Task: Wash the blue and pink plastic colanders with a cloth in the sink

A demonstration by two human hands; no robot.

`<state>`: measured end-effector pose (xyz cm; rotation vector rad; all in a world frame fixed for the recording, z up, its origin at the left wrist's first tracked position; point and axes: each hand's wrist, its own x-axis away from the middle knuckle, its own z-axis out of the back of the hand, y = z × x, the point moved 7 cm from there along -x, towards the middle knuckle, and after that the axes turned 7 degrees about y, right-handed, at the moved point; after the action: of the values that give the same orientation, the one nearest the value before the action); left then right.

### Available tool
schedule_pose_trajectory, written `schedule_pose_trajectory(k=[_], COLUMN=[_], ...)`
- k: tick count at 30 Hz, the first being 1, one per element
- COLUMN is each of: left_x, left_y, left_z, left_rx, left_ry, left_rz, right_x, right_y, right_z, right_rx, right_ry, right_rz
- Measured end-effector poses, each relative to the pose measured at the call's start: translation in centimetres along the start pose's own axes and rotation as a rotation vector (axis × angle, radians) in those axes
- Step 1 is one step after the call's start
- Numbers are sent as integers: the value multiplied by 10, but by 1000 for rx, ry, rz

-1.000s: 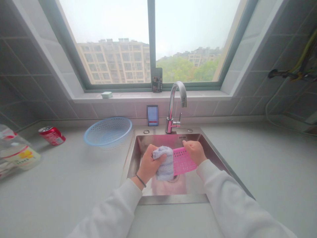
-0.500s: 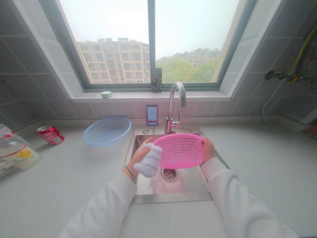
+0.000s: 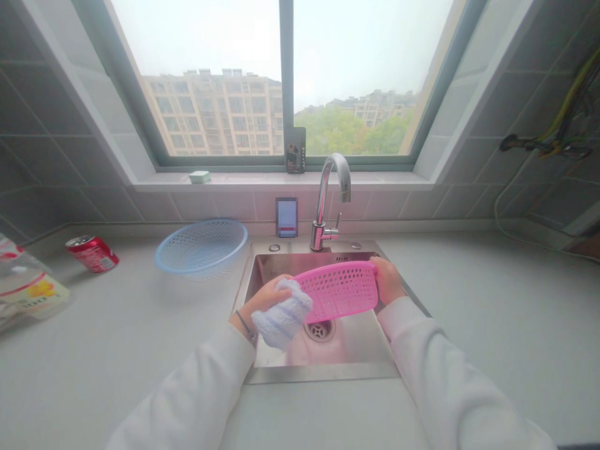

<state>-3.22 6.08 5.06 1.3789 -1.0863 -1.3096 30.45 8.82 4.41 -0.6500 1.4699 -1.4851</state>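
A pink plastic basket (image 3: 342,290) with rows of holes is held over the sink (image 3: 323,373), tilted with its left side lower. My right hand (image 3: 388,281) grips its right end at the rim. In my left hand (image 3: 266,296) is a white and pale lilac cloth (image 3: 284,314), bunched between thumb and fingers and touching the basket's left end. Some fingers of both hands are hidden. Below the basket the drain (image 3: 320,330) shows in the metal basin.
Behind the sink stands a chrome faucet (image 3: 323,212), near a propped phone (image 3: 287,217). To the left are a blue basket (image 3: 201,247), a red can (image 3: 92,253) lying on its side and a clear plastic package (image 3: 32,287). A pale green block (image 3: 199,177) lies on the sill.
The basket has tipped and shifted slightly left, with its left side lower. My left hand has turned, and the cloth has moved slightly right and down.
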Motion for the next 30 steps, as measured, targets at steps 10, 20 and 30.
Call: schedule_pose_trajectory(k=[10, 20, 30], left_x=[18, 22, 5], left_y=[-25, -28, -7], left_z=[-42, -50, -22], left_rx=[120, 128, 208], left_ry=[-417, -423, 127], left_rz=[297, 274, 34], right_x=[44, 59, 65], right_y=[-62, -70, -71], right_z=[-28, -59, -73], right_rx=[464, 936, 984], right_ry=[-29, -105, -146], right_rz=[713, 671, 567])
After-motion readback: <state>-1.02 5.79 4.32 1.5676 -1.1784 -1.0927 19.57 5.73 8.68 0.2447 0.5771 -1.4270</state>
